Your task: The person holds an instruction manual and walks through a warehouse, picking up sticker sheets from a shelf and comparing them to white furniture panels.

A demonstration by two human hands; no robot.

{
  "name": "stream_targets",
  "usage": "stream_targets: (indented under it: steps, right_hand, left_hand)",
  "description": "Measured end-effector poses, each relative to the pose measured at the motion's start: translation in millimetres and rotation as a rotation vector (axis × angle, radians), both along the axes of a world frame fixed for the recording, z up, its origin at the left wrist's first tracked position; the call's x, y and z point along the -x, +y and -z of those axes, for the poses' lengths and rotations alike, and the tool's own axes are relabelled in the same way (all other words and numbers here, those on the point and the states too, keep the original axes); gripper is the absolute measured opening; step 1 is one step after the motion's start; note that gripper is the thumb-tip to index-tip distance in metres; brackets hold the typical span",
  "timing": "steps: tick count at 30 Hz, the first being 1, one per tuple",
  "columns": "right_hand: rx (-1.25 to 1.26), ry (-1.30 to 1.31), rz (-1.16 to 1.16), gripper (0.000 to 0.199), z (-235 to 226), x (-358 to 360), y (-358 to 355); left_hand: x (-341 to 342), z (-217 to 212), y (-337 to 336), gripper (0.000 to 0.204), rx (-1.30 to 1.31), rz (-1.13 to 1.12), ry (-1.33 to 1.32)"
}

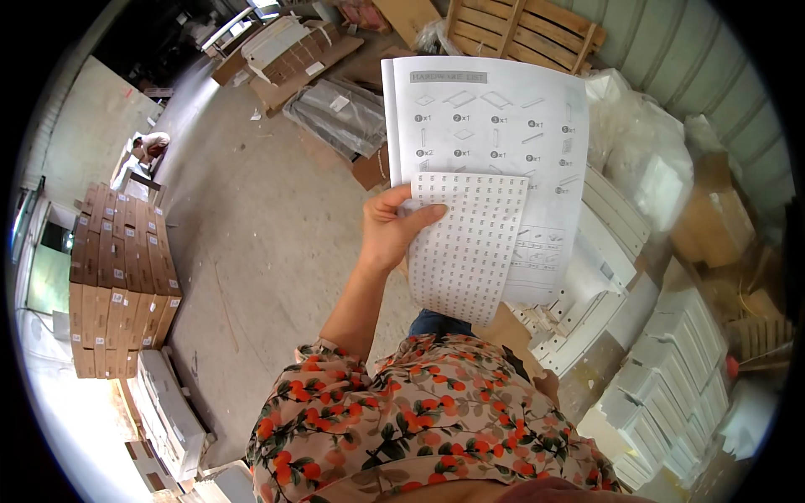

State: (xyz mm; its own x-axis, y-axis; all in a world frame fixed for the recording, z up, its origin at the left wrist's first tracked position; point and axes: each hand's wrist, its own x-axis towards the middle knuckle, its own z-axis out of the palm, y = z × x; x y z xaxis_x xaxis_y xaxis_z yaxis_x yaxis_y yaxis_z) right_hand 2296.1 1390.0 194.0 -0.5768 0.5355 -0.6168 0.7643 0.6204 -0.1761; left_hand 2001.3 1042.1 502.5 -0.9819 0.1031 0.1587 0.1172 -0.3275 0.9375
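My left hand (392, 228) is closed on the left edge of some papers, thumb on top and fingers behind. Uppermost is a narrow sheet of small labels (465, 251), printed in rows and curling at its lower end. Behind it stands a larger white instruction booklet (495, 92) with line drawings of parts and a small table; the label sheet covers part of its page. Beside my right hip, a bit of my right hand (547, 386) shows past the flowered shirt. Its fingers cannot be made out.
Stacked brown cartons (126, 285) stand at the left. White panels (587, 327) and a pile of white boxes (662, 377) lie at the right. A plastic-wrapped bundle (335, 113), a wooden pallet (520, 33) and wrapped foam (637, 151) are farther off. Someone crouches (153, 147) far left.
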Motion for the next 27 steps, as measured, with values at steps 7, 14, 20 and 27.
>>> stream_targets:
  steps: [7, 14, 20, 27]
  right_hand:
    - [-0.026, -0.034, 0.038, 0.047, 20.5, -17.3, 10.4]
    - [-0.003, -0.072, 0.046, 0.049, 16.1, -30.1, 0.2]
    - [0.035, 0.237, -0.022, 0.047, 21.9, -14.6, -0.5]
    - [0.656, 0.748, 0.261, 0.032, -132.3, 107.9, -55.9]
  left_hand:
    - [-8.9, 0.9, -1.7, 0.020, -0.006, 0.004, 0.035]
    - [-19.3, 2.2, 0.5, 0.019, -0.012, -0.010, 0.021]
    - [-25.6, 1.0, -1.3, 0.017, -0.045, 0.011, 0.016]
    - [-29.7, 4.4, 1.1, 0.017, -0.020, 0.012, 0.021]
